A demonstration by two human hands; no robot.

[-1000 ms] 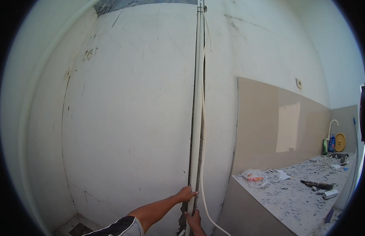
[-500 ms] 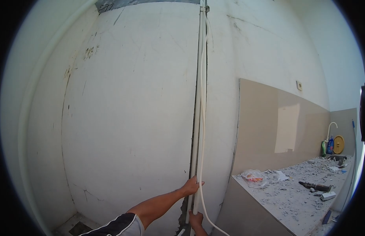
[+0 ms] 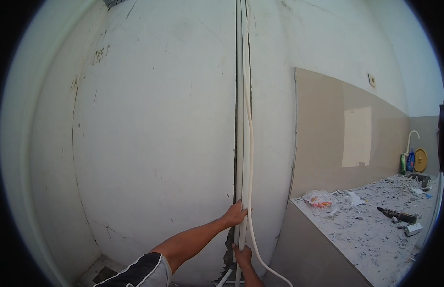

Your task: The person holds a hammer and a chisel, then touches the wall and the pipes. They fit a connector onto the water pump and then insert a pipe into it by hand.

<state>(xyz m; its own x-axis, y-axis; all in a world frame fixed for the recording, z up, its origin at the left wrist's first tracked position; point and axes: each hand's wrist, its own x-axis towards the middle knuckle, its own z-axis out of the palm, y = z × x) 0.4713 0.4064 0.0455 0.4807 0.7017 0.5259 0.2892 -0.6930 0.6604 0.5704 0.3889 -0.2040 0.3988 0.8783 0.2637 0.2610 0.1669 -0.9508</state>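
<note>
White pipes [image 3: 240, 143] run upright along a rough groove cut in the wall. My left hand [image 3: 235, 215] is closed around a pipe at about the height of the counter. Lower down, my right hand [image 3: 243, 255] grips the same pipework near the lower end of one length, thumb on its left side. A flexible cream hose [image 3: 251, 167] hangs in front of the pipes, passes by my left hand and curves off to the lower right. Which pipe each finger wraps is partly hidden.
At right, a counter [image 3: 341, 234] is strewn with rubble, a plastic bag [image 3: 319, 198] and a dark power tool [image 3: 396, 215]. Bottles [image 3: 410, 160] and a curved tap [image 3: 413, 135] stand at its far end. A short white pipe end [image 3: 225, 277] sticks out at the groove's broken base.
My view has tilted downward, so the wall and counter sit higher in it. Both hands keep their hold on the pipe. The hose's lower part has swung slightly right.
</note>
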